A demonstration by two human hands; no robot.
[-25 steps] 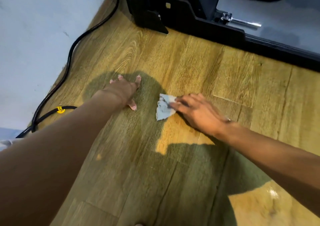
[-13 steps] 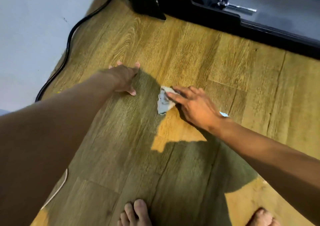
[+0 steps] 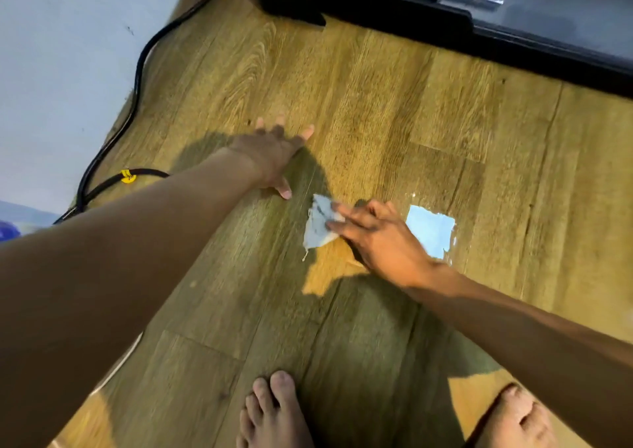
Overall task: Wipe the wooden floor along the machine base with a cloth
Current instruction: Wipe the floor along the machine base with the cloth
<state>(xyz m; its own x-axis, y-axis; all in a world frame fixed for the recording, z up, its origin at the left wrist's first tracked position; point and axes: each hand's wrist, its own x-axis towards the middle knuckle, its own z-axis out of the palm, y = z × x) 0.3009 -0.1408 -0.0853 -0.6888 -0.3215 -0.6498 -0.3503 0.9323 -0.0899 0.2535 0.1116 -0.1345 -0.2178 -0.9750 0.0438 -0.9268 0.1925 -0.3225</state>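
— Where's the cloth?
— Head view: a small, crumpled, pale grey cloth (image 3: 317,230) with a frayed thread lies on the grained wooden floor (image 3: 376,104), well short of the black machine base (image 3: 445,24) along the far edge.
— And the hands?
— The right hand (image 3: 380,238) presses it with straight fingers. The left hand (image 3: 274,154) lies flat, fingers splayed, holding nothing.

Small cloth (image 3: 320,226), pale grey-white, crumpled, frayed thread trailing from lower corner; lies flat on floor (image 3: 376,104), pinned under straight fingers of right hand (image 3: 380,242). Planks yellow-brown, wood-grained, partly shadowed. Black machine base (image 3: 428,19) along top edge, well apart from cloth
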